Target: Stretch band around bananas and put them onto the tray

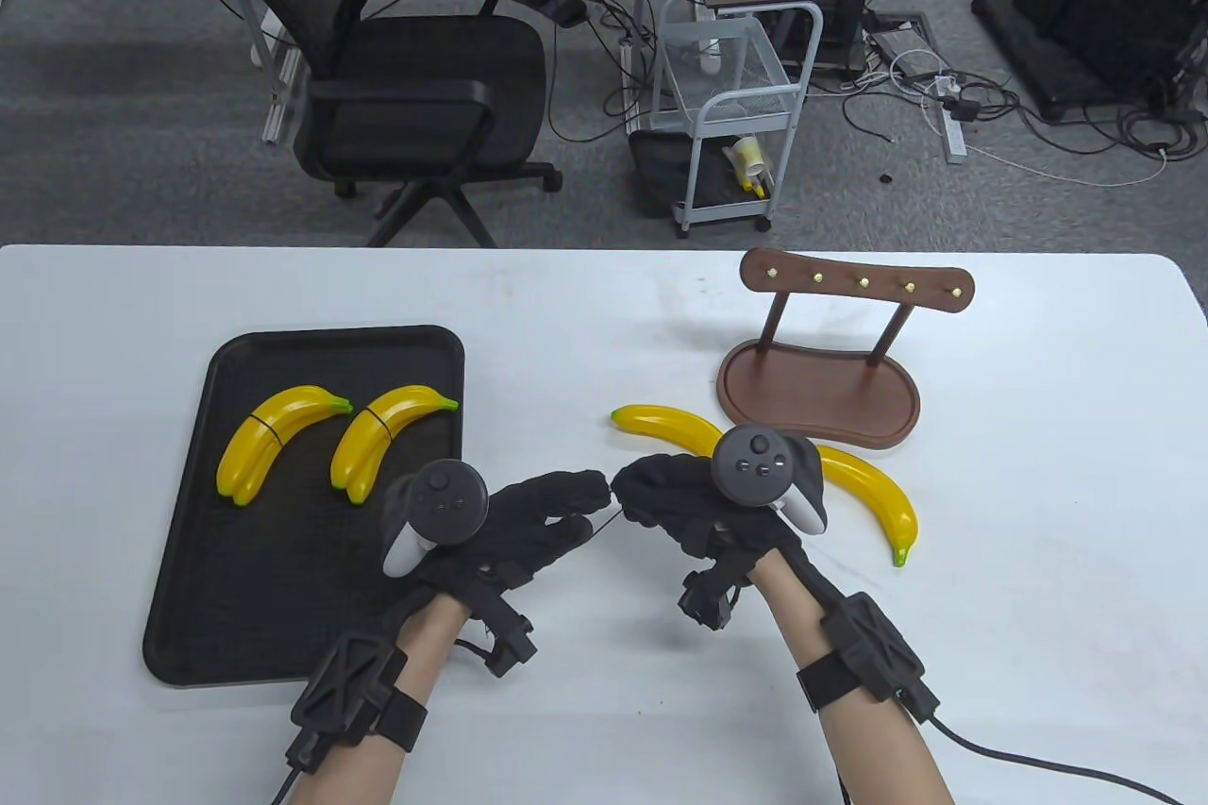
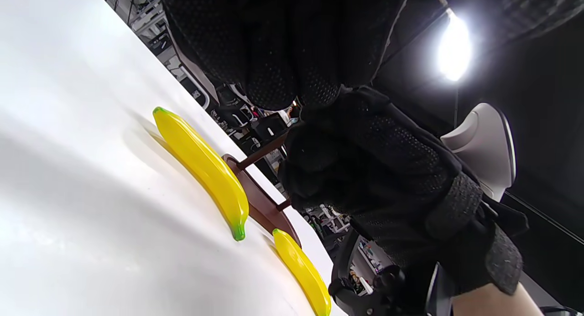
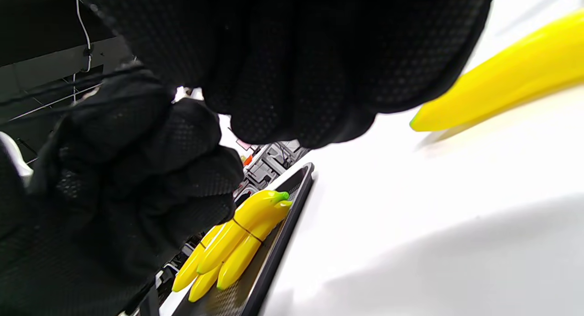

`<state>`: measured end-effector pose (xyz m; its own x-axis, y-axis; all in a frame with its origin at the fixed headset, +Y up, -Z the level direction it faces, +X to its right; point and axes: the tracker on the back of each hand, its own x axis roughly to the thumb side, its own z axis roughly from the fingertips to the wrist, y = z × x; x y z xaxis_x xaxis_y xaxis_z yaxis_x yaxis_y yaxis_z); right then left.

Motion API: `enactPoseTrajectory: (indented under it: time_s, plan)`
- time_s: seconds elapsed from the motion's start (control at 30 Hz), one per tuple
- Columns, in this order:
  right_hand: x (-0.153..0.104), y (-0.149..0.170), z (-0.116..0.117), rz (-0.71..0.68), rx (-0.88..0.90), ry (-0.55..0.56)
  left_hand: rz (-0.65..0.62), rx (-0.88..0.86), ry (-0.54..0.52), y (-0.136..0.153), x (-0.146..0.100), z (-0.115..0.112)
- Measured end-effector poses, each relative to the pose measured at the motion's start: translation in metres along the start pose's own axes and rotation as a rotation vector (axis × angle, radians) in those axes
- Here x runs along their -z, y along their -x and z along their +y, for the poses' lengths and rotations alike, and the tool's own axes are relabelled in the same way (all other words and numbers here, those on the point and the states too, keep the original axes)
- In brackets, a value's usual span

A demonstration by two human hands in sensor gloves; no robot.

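Both hands meet over the counter. The left hand and right hand each pinch the thin band with curled fingers. Pull it wide, then slip it over the two loose bananas at 2 o'clock. The tray sits at 9 o'clock.

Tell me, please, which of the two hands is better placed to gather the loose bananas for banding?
Right. The right hand hovers over the two loose bananas beside the wooden stand, while the left hand sits nearer the tray.
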<state>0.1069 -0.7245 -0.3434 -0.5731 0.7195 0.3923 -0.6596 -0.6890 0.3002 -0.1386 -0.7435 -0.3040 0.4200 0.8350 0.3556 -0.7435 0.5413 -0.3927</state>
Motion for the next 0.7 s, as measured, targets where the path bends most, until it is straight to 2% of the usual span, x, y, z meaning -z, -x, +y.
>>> enactPoseTrajectory:
  time_s: [0.33, 0.7]
  plan:
    - [0.000, 0.000, 0.002, 0.002, -0.007, -0.003, -0.019, -0.065, 0.036, -0.002, 0.002, -0.001]
    - [0.002, 0.003, 0.011, -0.013, 0.046, -0.099, -0.026, -0.191, 0.039, 0.000, 0.004, 0.000]
